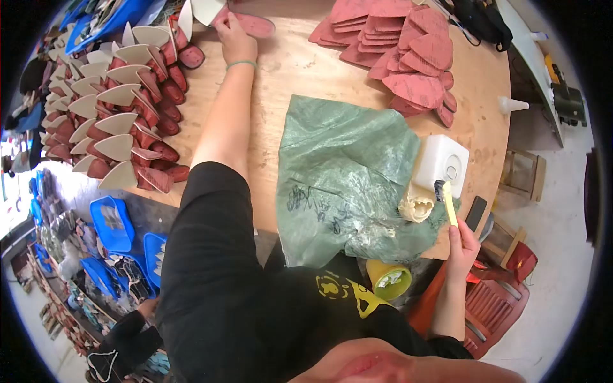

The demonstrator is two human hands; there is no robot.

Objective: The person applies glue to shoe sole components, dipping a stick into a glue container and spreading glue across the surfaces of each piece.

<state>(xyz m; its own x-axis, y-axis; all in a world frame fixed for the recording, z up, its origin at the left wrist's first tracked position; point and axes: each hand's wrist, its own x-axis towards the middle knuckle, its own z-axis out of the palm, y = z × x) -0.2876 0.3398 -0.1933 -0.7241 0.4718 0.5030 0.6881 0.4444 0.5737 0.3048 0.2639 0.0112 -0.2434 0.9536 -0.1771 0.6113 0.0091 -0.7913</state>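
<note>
My left hand (236, 39) reaches to the far edge of the table, its fingers closed on a red shoe piece (258, 25) with a cream flap that the top edge cuts off. My right hand (461, 246) grips the pale yellow handle of a brush (449, 203) with dark bristles. The brush head is over the near side of a white plastic container (440, 156). A cream-coated pot or roll (416, 207) touches that container. Beneath them a wrinkled green plastic sheet (345, 166) covers part of the table.
Rows of red and cream shoe pieces (118, 121) fill the table's left. Stacked red pieces (408, 45) lie at the far right. A white nozzle (513, 105) and a phone (476, 212) are near the right edge. Below stand a yellow-green bucket (391, 282) and a red chair (495, 309).
</note>
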